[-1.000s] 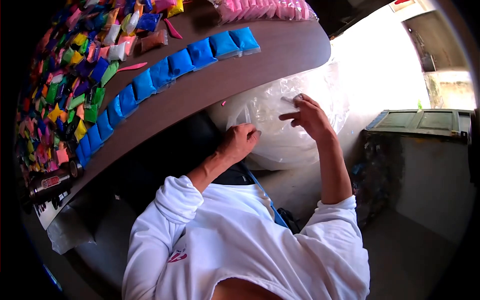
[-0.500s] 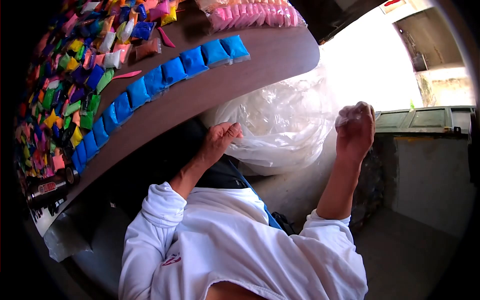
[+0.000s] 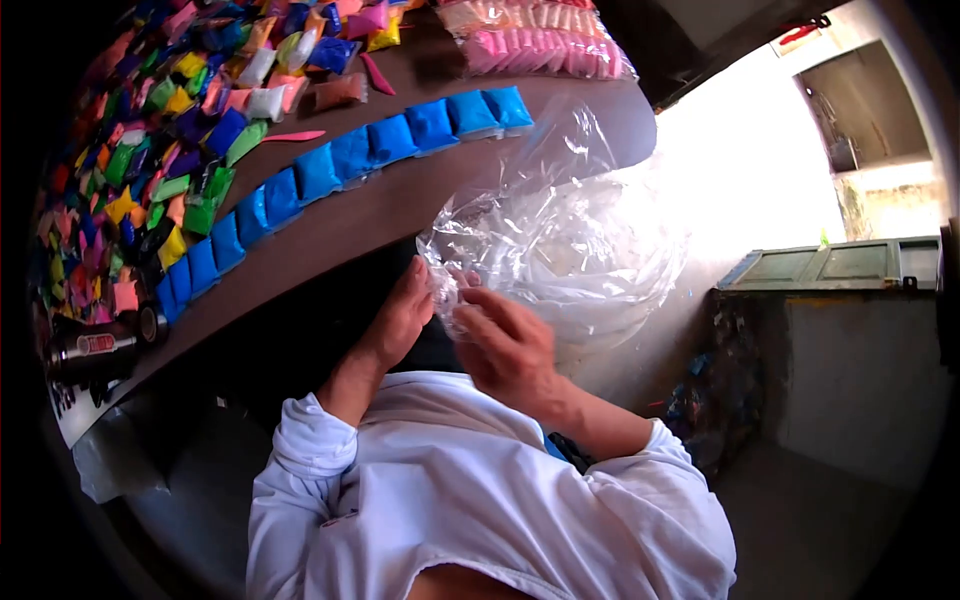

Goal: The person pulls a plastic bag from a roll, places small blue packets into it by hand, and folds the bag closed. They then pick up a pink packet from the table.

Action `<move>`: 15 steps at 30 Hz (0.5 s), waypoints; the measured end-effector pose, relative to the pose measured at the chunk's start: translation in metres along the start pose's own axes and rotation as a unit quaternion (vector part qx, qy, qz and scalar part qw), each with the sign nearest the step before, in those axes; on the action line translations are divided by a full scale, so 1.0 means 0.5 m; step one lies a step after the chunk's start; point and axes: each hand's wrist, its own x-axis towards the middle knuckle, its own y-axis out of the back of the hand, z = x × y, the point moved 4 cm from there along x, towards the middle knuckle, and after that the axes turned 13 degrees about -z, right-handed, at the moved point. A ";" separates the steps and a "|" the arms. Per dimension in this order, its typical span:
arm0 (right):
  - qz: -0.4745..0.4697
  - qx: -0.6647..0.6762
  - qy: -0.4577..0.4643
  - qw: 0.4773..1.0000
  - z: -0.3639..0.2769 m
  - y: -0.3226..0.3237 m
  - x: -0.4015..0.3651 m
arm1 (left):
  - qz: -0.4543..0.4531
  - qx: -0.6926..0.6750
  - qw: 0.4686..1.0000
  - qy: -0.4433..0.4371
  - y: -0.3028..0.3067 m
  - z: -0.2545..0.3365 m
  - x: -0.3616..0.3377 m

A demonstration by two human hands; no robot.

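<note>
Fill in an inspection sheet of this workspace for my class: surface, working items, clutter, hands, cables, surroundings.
Surface: brown tabletop, rounded corner.
Working items: clear plastic bag; row of blue packets; bagged pink packets.
Clutter: heap of mixed-colour packets, two pink plastic tools, dark flask.
Hands: left hand and right hand both at the clear plastic bag; fingers' exact grip unclear.
Cables: nothing seen on the tabletop.
Surroundings: large translucent bag beside the table, green panelled frame, strong glare.

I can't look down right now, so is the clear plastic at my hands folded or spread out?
Spread out: the clear plastic fans loosely up from the left hand and right hand, crinkled and see-through.
</note>
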 end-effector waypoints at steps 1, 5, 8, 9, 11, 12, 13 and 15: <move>0.001 0.001 -0.004 1.000 -0.003 -0.040 0.001 | -0.011 -0.005 1.000 0.007 -0.016 0.030 -0.014; -0.017 0.008 0.024 1.000 -0.020 -0.109 0.019 | 0.013 -0.002 1.000 0.001 -0.002 0.063 -0.077; -0.047 0.044 0.010 0.998 -0.034 -0.134 0.037 | 0.050 -0.031 0.998 -0.034 0.011 0.067 -0.118; -0.061 0.058 0.016 0.996 -0.038 -0.145 0.041 | 0.068 -0.059 0.994 -0.053 0.015 0.069 -0.132; -0.058 0.080 0.027 0.995 -0.056 -0.160 0.050 | 0.084 -0.062 0.992 -0.064 0.031 0.057 -0.160; -0.054 0.098 0.034 0.993 -0.064 -0.167 0.056 | 0.096 -0.066 0.990 -0.073 0.037 0.058 -0.170; -0.056 0.101 0.039 0.992 -0.075 -0.173 0.061 | 0.086 -0.074 0.990 -0.082 0.039 0.059 -0.180; -0.080 0.136 0.022 0.987 -0.093 -0.186 0.069 | 0.107 -0.025 0.990 -0.087 0.032 0.071 -0.195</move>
